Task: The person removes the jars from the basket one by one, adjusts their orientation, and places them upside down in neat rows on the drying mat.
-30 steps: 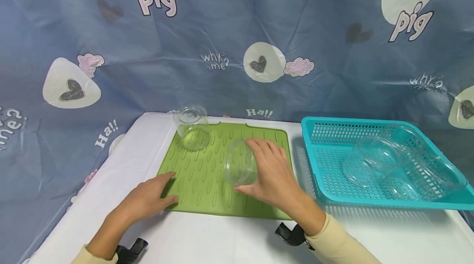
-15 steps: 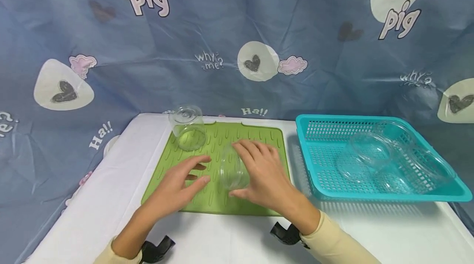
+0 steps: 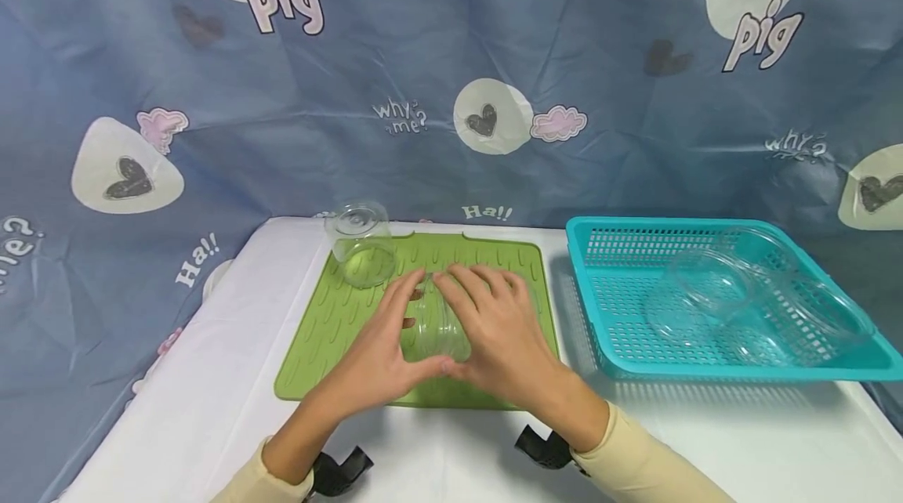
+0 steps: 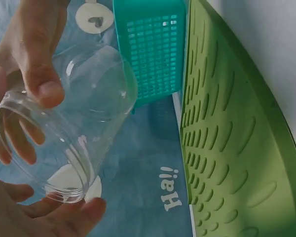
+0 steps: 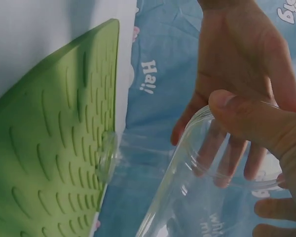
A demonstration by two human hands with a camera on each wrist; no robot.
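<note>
A clear, see-through jar (image 3: 443,331) lies sideways in the air over the green ridged mat (image 3: 320,366), its mouth facing left. My right hand (image 3: 509,342) grips the jar's body from the right, thumb low and fingers over the top. My left hand (image 3: 374,362) is at the mouth end, its fingers fairly straight and spread around the rim. The two thumbs meet below the jar in the head view. Ridged rings around the mouth of the jar (image 4: 96,91) show in the left wrist view. A second clear jar (image 3: 362,244) stands upside down on the mat's far left corner.
To the right stands a turquoise plastic basket (image 3: 705,372) with several clear jars (image 3: 708,284) lying in it. A white cloth (image 3: 219,346) covers the table. Behind it hangs a blue printed curtain (image 3: 423,41).
My left hand has moved right and up from the mat's left edge to the jar's mouth. The right hand still holds the jar sideways, almost in the same place.
</note>
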